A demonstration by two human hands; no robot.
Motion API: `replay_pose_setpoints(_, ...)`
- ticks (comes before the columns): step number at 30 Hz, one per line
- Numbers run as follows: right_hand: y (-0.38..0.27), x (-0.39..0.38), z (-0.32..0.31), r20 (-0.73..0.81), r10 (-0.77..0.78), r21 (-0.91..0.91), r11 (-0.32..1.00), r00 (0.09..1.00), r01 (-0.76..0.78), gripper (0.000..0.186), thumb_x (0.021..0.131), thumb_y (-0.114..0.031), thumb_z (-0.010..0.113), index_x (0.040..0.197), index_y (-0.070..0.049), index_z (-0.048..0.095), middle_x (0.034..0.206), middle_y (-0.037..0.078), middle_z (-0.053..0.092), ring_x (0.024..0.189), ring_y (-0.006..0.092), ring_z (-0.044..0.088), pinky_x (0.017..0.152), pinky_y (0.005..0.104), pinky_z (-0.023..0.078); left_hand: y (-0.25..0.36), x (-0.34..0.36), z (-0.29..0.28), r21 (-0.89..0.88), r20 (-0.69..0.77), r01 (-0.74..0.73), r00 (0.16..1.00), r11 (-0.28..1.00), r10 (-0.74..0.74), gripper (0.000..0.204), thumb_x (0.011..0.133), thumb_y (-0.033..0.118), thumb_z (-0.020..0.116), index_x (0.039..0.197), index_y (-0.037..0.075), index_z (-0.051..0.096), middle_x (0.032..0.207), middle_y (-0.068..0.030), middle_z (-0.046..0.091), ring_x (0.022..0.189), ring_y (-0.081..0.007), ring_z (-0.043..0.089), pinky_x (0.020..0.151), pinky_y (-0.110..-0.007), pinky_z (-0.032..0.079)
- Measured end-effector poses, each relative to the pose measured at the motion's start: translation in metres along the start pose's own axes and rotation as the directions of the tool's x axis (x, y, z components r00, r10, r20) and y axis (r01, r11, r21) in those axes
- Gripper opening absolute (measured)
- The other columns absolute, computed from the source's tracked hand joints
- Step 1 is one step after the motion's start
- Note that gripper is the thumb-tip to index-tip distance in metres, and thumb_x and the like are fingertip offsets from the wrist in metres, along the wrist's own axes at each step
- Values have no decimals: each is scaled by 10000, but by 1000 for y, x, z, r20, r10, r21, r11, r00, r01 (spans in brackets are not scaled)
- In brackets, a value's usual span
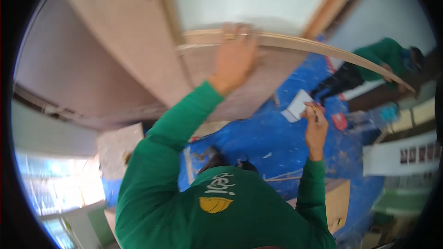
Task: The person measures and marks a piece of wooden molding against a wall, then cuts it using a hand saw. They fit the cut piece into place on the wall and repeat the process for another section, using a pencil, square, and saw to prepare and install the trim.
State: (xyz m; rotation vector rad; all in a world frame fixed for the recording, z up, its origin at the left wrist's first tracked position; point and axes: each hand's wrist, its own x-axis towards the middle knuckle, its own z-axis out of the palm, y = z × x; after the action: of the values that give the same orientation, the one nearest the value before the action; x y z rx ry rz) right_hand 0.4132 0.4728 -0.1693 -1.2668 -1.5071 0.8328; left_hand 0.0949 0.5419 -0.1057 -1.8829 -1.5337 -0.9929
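A long, thin wooden strip (295, 41) runs across the upper part of the view, from a plywood panel (124, 32) towards the right, where it looks bowed by the lens. My left hand (234, 62) reaches up to it, fingers bent over its edge and slightly blurred. Lower and to the right, my right hand (316, 129) is raised over the blue floor covering, away from the strip. Its fingers are closed round a small yellow-and-black pencil-like tool (315, 109), mostly hidden in the grip.
A co-worker in a green top (380, 57) bends at the strip's far right end, hands close to it. A white sheet or box (297, 106) lies on the blue floor covering (281, 150). Boards (121, 150) stand lower left; a clear plastic container (364, 120) is at right.
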Motion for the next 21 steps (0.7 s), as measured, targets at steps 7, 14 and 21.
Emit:
replay_pose_setpoints(7,19,68,-45,-67,22,-47,999,997,-25,336,1131,-275,641,1229,19,770,962,42,713,902,106,644,810,277,507,-23,21,8,49,139,52,989,997,-58,448,931,346,826,1309,117,751,1141,-105,718,1129,-316,655,1004,-528,453)
replay_pose_setpoints(14,30,157,-57,-238,-248,-292,940,939,175,372,1012,-120,789,1354,12,724,860,62,647,766,113,559,732,299,526,-29,19,5,103,124,144,980,984,-157,393,869,205,895,1233,99,791,1113,-98,724,1042,-312,650,905,-472,480)
replay_pose_setpoints(21,42,264,-84,12,-632,-414,702,775,579,537,946,-151,874,1458,-116,718,869,81,758,669,88,600,628,274,517,-27,27,3,102,157,221,959,970,-235,400,856,117,890,1245,132,797,1072,-92,727,1005,-300,645,852,-451,508)
